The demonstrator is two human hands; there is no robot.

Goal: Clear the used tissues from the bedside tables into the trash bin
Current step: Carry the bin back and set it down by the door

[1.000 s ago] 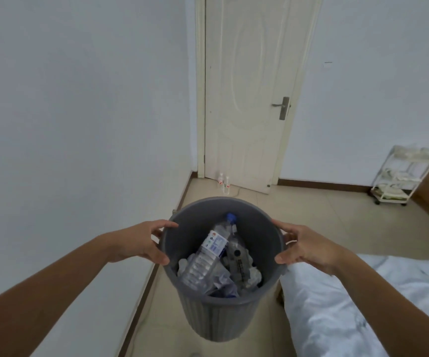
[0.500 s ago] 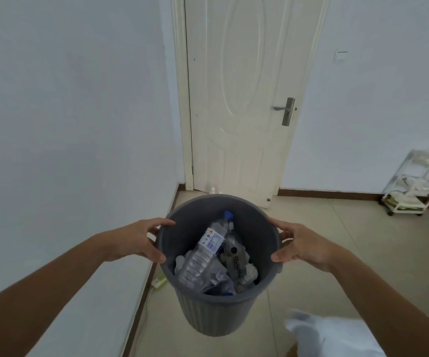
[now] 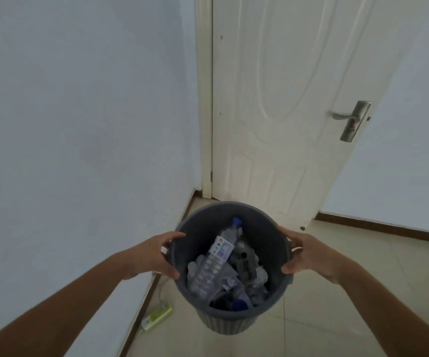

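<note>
The fingers (image 3: 176,237) of the left hand (image 3: 151,256) are curled over the left side of the rim of the grey trash bin (image 3: 227,322), with the thumb pressed on the rim lower down. The fingers (image 3: 285,231) of the right hand (image 3: 308,255) are curled around the right side of the rim in the same way, thumb on the edge. Both hands grip the bin between them, and it is carried above the tiled floor (image 3: 350,292).

Inside the bin lies a clear plastic water bottle (image 3: 216,261) with a blue cap, tilted, on top of other crushed bottles and crumpled white tissues (image 3: 261,275). No bedside counter is in view.

On the floor at the left wall lies a green and white power strip (image 3: 156,318). In front stands a closed white door (image 3: 272,112) with a metal door handle (image 3: 350,121)
</note>
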